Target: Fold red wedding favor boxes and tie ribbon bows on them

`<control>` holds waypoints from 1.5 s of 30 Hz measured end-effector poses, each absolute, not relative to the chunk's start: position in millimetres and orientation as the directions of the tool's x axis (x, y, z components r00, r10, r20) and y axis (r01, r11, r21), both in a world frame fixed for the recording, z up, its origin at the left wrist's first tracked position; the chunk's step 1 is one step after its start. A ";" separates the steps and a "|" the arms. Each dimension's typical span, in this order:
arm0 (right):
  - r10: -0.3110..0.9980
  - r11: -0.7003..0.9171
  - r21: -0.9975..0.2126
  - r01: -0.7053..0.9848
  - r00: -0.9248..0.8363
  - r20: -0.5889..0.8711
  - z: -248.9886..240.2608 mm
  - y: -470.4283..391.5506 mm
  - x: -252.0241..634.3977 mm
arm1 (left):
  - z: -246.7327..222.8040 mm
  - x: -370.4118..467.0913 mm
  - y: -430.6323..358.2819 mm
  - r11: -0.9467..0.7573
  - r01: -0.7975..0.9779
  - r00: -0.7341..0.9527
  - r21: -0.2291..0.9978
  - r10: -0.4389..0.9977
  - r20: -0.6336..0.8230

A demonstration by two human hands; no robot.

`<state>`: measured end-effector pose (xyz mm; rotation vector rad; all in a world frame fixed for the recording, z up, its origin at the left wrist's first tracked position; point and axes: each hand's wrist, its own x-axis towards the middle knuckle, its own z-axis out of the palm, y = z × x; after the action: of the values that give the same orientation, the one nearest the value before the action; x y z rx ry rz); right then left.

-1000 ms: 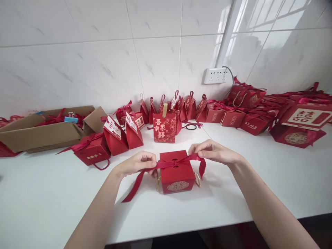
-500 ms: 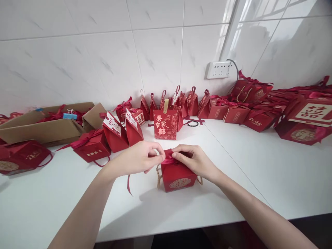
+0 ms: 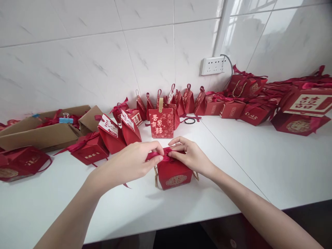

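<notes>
A red box with a gold round emblem and twisted gold cord handles stands near the front of the white table. On its top lies a dark pink ribbon. My left hand pinches the ribbon at the box's left top, thumb against forefinger. From the right, my right hand has its thumb and a finger closed on the ribbon by the middle of the top. A ribbon tail hangs out below my left hand.
Behind stands a red gift bag, with several small peaked boxes along the wall. A cardboard carton and red boxes lie at the left. More red boxes are piled at the right. A black ring lies behind.
My left hand has closed on the ribbon and a loop now shows beside it. My right hand's fingers have lifted and spread a little. The whole view has shifted slightly.
</notes>
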<state>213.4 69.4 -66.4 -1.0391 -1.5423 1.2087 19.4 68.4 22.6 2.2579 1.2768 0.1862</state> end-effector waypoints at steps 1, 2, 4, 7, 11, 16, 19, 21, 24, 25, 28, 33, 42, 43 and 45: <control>0.956 0.174 -0.981 0.085 -0.252 0.147 -65.9 69.8 213.1 | 23.3 20.2 69.0 -0.412 0.759 0.548 0.504 0.822 -0.152; 0.955 0.181 -0.980 0.085 -0.252 0.155 -65.5 70.2 212.9 | 24.4 21.0 69.9 -0.417 0.761 0.556 0.497 0.813 -0.171; 0.952 0.201 -0.976 0.089 -0.251 0.173 -65.2 71.1 212.7 | 27.2 22.8 71.9 -0.442 0.755 0.586 0.485 0.787 -0.195; 0.946 0.227 -0.969 0.093 -0.258 0.197 -66.5 72.6 212.5 | 30.8 24.8 75.4 -0.519 0.737 0.633 0.432 0.753 -0.176; 0.936 0.264 -0.960 0.087 -0.263 0.234 -69.2 73.4 212.6 | 33.2 26.4 78.7 -0.579 0.764 0.630 0.285 0.766 -0.131; 0.937 0.283 -0.951 0.127 -0.250 0.245 -67.4 72.3 213.5 | 41.5 39.6 78.6 -0.664 0.731 0.681 0.160 0.724 -0.105; 0.921 0.310 -0.940 0.144 -0.291 0.260 -67.3 73.3 214.5 | 45.0 52.4 83.3 -0.698 0.684 0.728 0.214 0.671 -0.140; 0.913 0.328 -0.928 0.174 -0.310 0.264 -68.5 74.5 215.4 | 43.0 57.3 90.4 -0.701 0.664 0.743 0.261 0.657 -0.125; 0.915 0.311 -0.938 0.155 -0.314 0.252 -70.5 75.9 216.4 | 30.6 55.3 104.9 -0.633 0.681 0.695 0.368 0.717 -0.052; 0.914 0.302 -0.945 0.125 -0.319 0.249 -70.7 76.0 216.5 | 23.9 52.8 109.7 -0.601 0.677 0.672 0.425 0.740 -0.025; 0.911 0.299 -0.952 0.068 -0.317 0.263 -70.4 75.8 216.1 | -1.8 45.2 120.1 -0.527 0.600 0.617 0.602 0.784 0.072; 0.936 0.318 -0.945 0.077 -0.183 0.300 -70.9 75.2 214.9 | -42.2 43.1 118.8 -0.484 0.425 0.487 0.765 0.835 0.257; 0.964 0.254 -0.962 0.103 -0.103 0.244 -70.0 69.6 214.7 | -55.6 35.7 101.6 -0.603 0.298 0.589 0.740 0.726 0.355; 0.966 0.249 -0.962 0.113 -0.093 0.239 -69.9 68.6 214.1 | -54.6 35.2 100.2 -0.615 0.286 0.604 0.735 0.711 0.360; 0.971 0.235 -0.963 0.129 -0.075 0.227 -70.1 67.1 213.0 | -52.7 35.5 97.9 -0.610 0.259 0.629 0.749 0.695 0.349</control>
<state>213.0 67.1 -70.1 -1.1014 -1.4548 1.0075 35.5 97.9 -52.7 2.1820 0.7420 0.8419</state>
